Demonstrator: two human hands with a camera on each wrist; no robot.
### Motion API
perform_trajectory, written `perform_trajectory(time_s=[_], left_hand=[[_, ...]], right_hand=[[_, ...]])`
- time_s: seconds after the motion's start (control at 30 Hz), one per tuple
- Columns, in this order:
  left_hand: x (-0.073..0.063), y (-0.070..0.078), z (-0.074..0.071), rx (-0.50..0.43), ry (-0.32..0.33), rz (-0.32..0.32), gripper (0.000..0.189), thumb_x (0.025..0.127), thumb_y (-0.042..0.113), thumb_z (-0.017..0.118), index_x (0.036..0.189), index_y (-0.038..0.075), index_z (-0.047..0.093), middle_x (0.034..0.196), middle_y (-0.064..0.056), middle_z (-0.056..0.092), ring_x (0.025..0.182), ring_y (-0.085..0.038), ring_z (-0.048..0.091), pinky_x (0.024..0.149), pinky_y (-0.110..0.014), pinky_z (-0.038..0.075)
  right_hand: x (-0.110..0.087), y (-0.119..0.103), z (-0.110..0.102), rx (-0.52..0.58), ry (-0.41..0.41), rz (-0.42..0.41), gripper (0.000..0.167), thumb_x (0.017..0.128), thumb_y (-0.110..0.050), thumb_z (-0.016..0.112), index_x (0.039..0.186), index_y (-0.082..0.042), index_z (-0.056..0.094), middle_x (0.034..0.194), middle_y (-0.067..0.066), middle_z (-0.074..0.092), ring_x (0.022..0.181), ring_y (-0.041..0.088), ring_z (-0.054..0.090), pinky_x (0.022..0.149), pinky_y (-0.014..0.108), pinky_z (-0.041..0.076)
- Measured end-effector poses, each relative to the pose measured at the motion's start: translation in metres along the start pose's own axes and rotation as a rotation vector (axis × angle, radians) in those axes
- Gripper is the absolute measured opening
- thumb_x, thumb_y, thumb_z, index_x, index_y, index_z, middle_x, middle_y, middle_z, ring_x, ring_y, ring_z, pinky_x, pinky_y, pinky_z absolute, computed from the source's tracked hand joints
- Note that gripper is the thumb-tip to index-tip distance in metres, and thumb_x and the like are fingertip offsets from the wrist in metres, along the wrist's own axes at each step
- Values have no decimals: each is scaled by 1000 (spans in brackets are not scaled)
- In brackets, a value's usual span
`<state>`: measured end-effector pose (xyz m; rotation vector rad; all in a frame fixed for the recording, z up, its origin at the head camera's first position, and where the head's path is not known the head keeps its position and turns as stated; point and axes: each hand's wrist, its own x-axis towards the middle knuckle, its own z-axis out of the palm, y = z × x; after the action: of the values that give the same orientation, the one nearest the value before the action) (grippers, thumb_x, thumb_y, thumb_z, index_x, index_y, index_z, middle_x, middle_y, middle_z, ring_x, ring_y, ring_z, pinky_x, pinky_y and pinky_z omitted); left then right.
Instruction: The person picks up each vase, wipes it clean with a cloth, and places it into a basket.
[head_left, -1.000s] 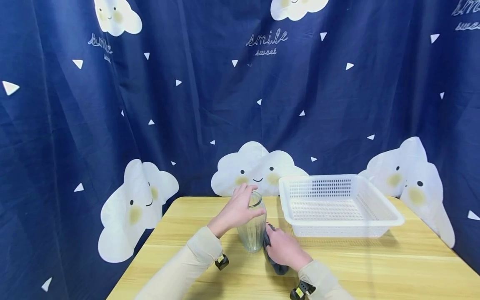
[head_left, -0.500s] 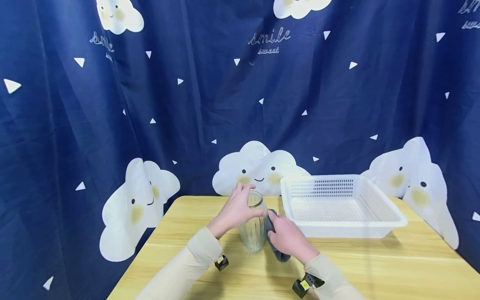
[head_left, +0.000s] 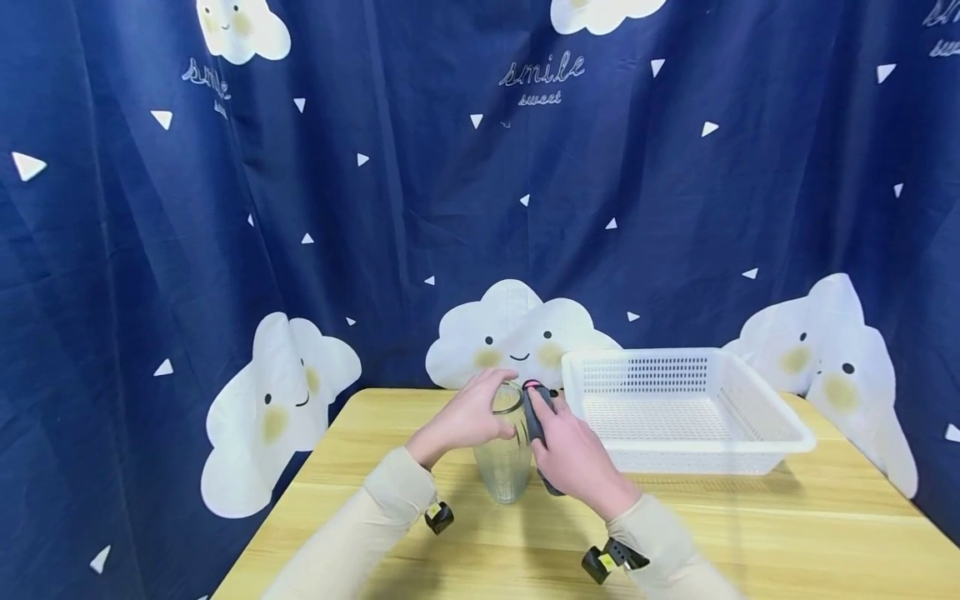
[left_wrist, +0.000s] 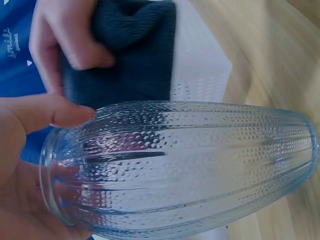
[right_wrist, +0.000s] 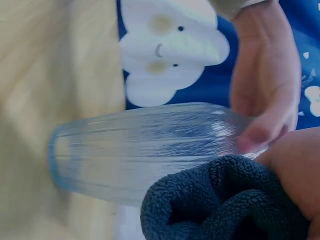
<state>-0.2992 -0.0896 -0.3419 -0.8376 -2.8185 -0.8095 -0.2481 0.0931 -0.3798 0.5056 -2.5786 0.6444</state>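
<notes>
A clear, ribbed glass vase (head_left: 501, 467) with a dimpled surface stands upright on the wooden table (head_left: 697, 533). My left hand (head_left: 467, 417) grips it near the rim, thumb on the near side and fingers reaching round behind. My right hand (head_left: 573, 454) holds a dark grey-blue terry cloth (head_left: 536, 421), folded thick, beside the vase's upper right side. In the left wrist view the cloth (left_wrist: 130, 60) appears just beyond the glass, close to its wall. The right wrist view shows the cloth (right_wrist: 220, 205) bunched under the fingers and overlapping the vase (right_wrist: 135, 145) near its neck.
A white perforated plastic basket (head_left: 697, 454) stands to the right of the hands, toward the back of the table. Behind the table hangs a blue curtain (head_left: 420, 208) with white cloud faces. Both wrists carry small black cameras on straps.
My right hand has risen along the vase's right side with the cloth, from low on the glass to near the rim. My left hand stays at the vase's top, shifting only slightly.
</notes>
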Motion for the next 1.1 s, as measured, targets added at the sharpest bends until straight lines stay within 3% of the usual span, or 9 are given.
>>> perform_trajectory(time_s=[0.13, 0.27, 0.4, 0.57, 0.73, 0.87, 0.97, 1.1], left_hand=[[-1, -4, 4, -3, 2, 10, 80, 75, 23, 76, 148, 14, 45, 145, -3, 48, 137, -24, 42, 110, -45, 40], [-3, -5, 7, 17, 55, 25, 74, 83, 36, 76, 146, 11, 47, 143, -5, 51, 136, -26, 45, 111, -47, 39], [-4, -4, 10, 7, 98, -10, 75, 83, 43, 78, 145, 12, 48, 143, -6, 49, 133, -27, 48, 110, -46, 41], [-3, -3, 11, -41, 145, -102, 83, 77, 47, 83, 143, 13, 47, 133, -10, 40, 115, -26, 56, 100, -43, 47], [-4, -5, 11, -43, 173, -114, 89, 73, 50, 85, 144, 13, 47, 134, -8, 45, 118, -25, 53, 101, -44, 46], [-6, -8, 12, -66, 199, -108, 91, 71, 49, 87, 145, 13, 48, 138, -6, 50, 125, -26, 52, 103, -46, 45], [-8, -9, 13, -109, 207, -147, 90, 69, 49, 88, 142, 14, 48, 137, -8, 47, 119, -26, 55, 101, -46, 47], [-9, -10, 14, -138, 226, -178, 93, 66, 49, 90, 140, 13, 47, 132, -10, 43, 116, -27, 55, 98, -45, 48]], right_hand=[[-6, 8, 19, 30, -68, 49, 73, 85, -10, 67, 152, 0, 40, 115, 27, 62, 77, 27, 63, 67, 42, 54], [-14, 17, 40, 79, -172, 101, 72, 88, -11, 67, 152, 3, 38, 119, 29, 62, 84, 28, 65, 70, 42, 55], [-24, 24, 59, 46, -290, 122, 68, 89, -15, 70, 149, 4, 44, 122, 31, 62, 86, 31, 66, 69, 43, 56], [-25, 31, 69, -34, -310, 105, 67, 86, -17, 72, 145, 4, 49, 120, 32, 62, 84, 35, 67, 68, 46, 55], [-24, 31, 60, 118, -324, 169, 64, 90, -12, 67, 149, 1, 45, 129, 31, 59, 93, 30, 64, 75, 44, 54], [-26, 26, 50, 225, -248, 214, 68, 91, -11, 63, 154, -5, 39, 131, 29, 57, 89, 26, 62, 70, 40, 53], [-26, 20, 41, 201, -150, 198, 70, 91, -11, 62, 157, -9, 36, 130, 27, 57, 92, 27, 62, 73, 41, 54], [-25, 11, 29, 123, 29, 114, 73, 88, -10, 66, 156, -10, 38, 130, 26, 57, 89, 29, 64, 74, 45, 54]])
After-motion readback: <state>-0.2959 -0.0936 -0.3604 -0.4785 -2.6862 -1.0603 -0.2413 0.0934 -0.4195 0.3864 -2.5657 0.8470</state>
